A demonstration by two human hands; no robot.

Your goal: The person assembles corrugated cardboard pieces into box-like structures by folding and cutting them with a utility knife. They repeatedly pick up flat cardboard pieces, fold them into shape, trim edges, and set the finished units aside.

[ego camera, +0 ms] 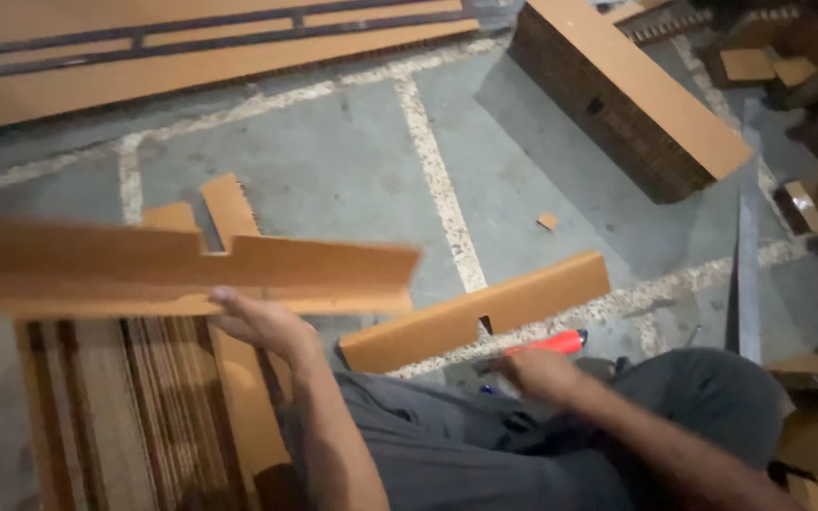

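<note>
My left hand [262,324] grips the lower edge of a long brown cardboard angle strip [172,270], held level and blurred across the left of the view. My right hand [542,371] rests by my knee, closed around a red-handled cutter [551,343] that points right along the floor. Just beyond both hands a shorter cardboard strip [480,310] with a small notch lies on the concrete floor. My grey trousers [485,445] fill the bottom middle.
A stack of striped corrugated board [134,416] lies under my left arm. A thick honeycomb cardboard block [631,95] sits at the upper right, and a large flat sheet [144,47] lies at the top left. Cardboard offcuts [807,189] crowd the right edge.
</note>
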